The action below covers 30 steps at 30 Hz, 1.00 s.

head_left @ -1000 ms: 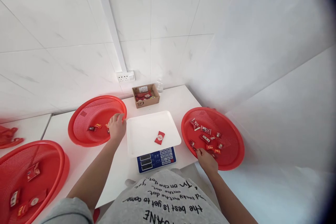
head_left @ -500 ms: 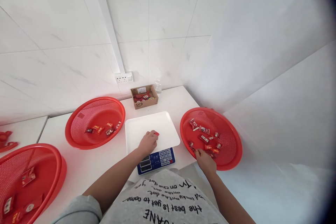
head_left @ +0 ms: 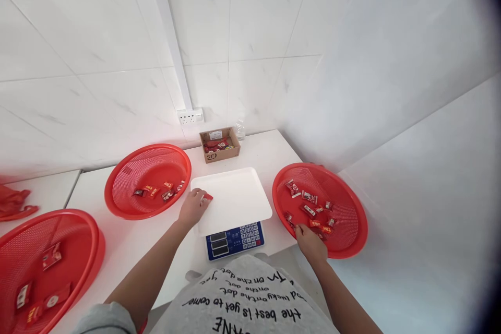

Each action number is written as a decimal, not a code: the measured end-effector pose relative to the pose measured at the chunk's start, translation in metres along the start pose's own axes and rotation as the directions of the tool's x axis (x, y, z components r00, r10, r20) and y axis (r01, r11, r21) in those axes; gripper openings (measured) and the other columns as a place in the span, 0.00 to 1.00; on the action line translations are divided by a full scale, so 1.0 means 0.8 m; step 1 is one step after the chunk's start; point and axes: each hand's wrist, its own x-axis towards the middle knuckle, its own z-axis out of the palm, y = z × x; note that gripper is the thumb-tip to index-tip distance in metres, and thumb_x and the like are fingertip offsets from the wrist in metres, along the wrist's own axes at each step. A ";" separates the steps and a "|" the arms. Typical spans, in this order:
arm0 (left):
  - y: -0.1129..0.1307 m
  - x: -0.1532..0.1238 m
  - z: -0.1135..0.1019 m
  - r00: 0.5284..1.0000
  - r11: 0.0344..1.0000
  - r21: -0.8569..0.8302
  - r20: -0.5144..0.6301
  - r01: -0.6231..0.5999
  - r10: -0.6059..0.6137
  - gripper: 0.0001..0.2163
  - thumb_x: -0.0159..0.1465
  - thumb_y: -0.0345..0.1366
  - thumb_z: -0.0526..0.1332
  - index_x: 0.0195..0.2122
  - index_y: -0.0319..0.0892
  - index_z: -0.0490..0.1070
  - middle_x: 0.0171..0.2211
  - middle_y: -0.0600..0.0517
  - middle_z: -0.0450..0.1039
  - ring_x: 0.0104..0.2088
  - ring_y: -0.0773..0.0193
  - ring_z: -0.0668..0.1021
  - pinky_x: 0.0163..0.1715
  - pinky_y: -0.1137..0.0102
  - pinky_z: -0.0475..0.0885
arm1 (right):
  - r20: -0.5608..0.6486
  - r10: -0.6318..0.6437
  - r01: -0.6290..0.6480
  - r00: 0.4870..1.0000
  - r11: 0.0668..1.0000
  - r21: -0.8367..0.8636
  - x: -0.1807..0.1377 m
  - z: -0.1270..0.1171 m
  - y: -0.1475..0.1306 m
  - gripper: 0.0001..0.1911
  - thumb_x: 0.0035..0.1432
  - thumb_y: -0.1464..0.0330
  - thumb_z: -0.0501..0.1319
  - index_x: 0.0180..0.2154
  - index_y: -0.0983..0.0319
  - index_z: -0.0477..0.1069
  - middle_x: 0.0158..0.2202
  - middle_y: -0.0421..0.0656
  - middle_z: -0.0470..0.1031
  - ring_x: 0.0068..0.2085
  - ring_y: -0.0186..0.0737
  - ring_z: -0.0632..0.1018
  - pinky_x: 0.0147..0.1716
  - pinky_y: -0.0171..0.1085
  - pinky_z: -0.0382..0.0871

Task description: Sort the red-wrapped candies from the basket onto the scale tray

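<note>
My left hand (head_left: pixel 192 207) is closed on a small red-wrapped packet (head_left: pixel 207 197) over the left edge of the scale's white pan (head_left: pixel 235 201). Below the pan shows the scale's blue panel (head_left: pixel 235 241) with displays and keys. At the right, my right hand (head_left: pixel 312 245) grips the near-left rim of a red mesh basket (head_left: pixel 356 235). Several small wrapped sweets (head_left: pixel 309 197) lie inside that basket. My right fingertips are partly hidden at the rim.
A second red basket (head_left: pixel 113 188) with several sweets stands left of the scale, and a third red basket (head_left: pixel 94 235) is at the lower left. Behind the scale sits a cardboard box (head_left: pixel 222 155) of packets, with a clear plastic object (head_left: pixel 240 129) beside it against the wall.
My left hand has moved left with the red packet, from the middle of the pan to its left edge. My right hand stays on the right basket's rim. The view has shifted slightly.
</note>
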 end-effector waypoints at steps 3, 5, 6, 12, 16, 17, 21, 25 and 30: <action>0.012 -0.007 0.016 0.996 0.998 0.005 0.062 -0.065 0.064 0.13 0.55 0.28 0.58 0.41 0.44 0.72 0.44 0.49 0.71 0.43 0.56 0.73 0.45 0.62 0.69 | -0.011 -0.017 0.017 1.000 1.000 0.013 0.002 0.002 0.002 0.22 0.61 0.61 0.40 0.46 0.57 0.69 0.45 0.49 0.75 0.43 0.49 0.76 0.37 0.42 0.67; 0.015 -0.007 0.021 0.993 0.996 0.007 0.072 -0.093 0.092 0.15 0.53 0.23 0.56 0.39 0.44 0.73 0.43 0.50 0.72 0.42 0.58 0.73 0.44 0.64 0.69 | -0.025 -0.022 0.022 0.999 1.000 0.010 0.002 0.003 0.003 0.22 0.61 0.61 0.40 0.45 0.58 0.69 0.43 0.50 0.76 0.42 0.48 0.77 0.36 0.41 0.68; 0.014 -0.006 0.020 0.993 0.995 0.009 0.065 -0.099 0.098 0.15 0.52 0.22 0.55 0.38 0.43 0.73 0.42 0.50 0.72 0.42 0.58 0.73 0.44 0.64 0.69 | -0.034 -0.025 0.025 0.999 1.000 0.002 0.002 0.003 0.002 0.22 0.61 0.62 0.40 0.45 0.58 0.70 0.42 0.50 0.76 0.41 0.48 0.77 0.35 0.41 0.68; -0.020 0.023 -0.030 0.990 0.998 0.067 -0.138 -0.019 0.028 0.13 0.57 0.25 0.51 0.39 0.40 0.72 0.44 0.45 0.70 0.46 0.54 0.71 0.49 0.59 0.65 | -0.099 -0.090 0.085 0.991 0.995 -0.052 -0.003 0.002 -0.001 0.23 0.62 0.62 0.40 0.42 0.60 0.70 0.39 0.50 0.77 0.38 0.47 0.78 0.32 0.39 0.67; -0.044 0.033 -0.066 0.941 0.985 0.139 -0.335 0.105 -0.052 0.14 0.61 0.36 0.53 0.46 0.37 0.69 0.51 0.38 0.65 0.53 0.45 0.65 0.52 0.51 0.61 | -0.208 -0.146 0.140 0.967 0.989 -0.043 -0.003 0.008 0.002 0.25 0.63 0.59 0.38 0.41 0.62 0.71 0.39 0.50 0.77 0.39 0.46 0.77 0.34 0.39 0.67; -0.046 0.031 -0.068 0.930 0.982 0.159 -0.364 0.103 -0.039 0.15 0.61 0.38 0.53 0.47 0.37 0.69 0.52 0.38 0.64 0.54 0.44 0.64 0.53 0.51 0.60 | -0.276 -0.192 0.189 0.942 0.981 -0.037 -0.004 0.012 0.004 0.25 0.63 0.59 0.39 0.41 0.62 0.71 0.40 0.50 0.76 0.40 0.46 0.76 0.36 0.39 0.67; -0.025 0.003 -0.041 0.943 0.978 0.186 -0.298 -0.098 0.151 0.16 0.64 0.39 0.51 0.48 0.39 0.67 0.53 0.40 0.65 0.57 0.48 0.62 0.55 0.51 0.59 | -0.559 -0.421 0.485 0.715 0.874 -0.038 -0.020 0.034 0.020 0.21 0.62 0.62 0.43 0.42 0.64 0.71 0.40 0.51 0.76 0.43 0.46 0.74 0.45 0.43 0.65; 0.022 -0.043 0.007 0.922 0.929 0.113 -0.126 -0.352 0.365 0.16 0.64 0.40 0.52 0.52 0.41 0.64 0.54 0.41 0.63 0.59 0.49 0.61 0.54 0.51 0.62 | -0.521 -0.450 0.549 0.725 0.835 0.044 -0.066 0.077 0.038 0.19 0.62 0.64 0.45 0.44 0.61 0.71 0.41 0.49 0.76 0.43 0.44 0.75 0.47 0.42 0.66; 0.070 -0.094 0.048 0.710 0.722 -0.111 0.134 -0.683 0.691 0.17 0.64 0.36 0.52 0.54 0.43 0.61 0.55 0.43 0.64 0.58 0.52 0.63 0.54 0.55 0.65 | 0.019 -0.179 0.171 0.984 0.962 0.214 -0.133 0.156 0.075 0.18 0.61 0.66 0.47 0.46 0.60 0.71 0.46 0.46 0.75 0.47 0.42 0.74 0.46 0.38 0.64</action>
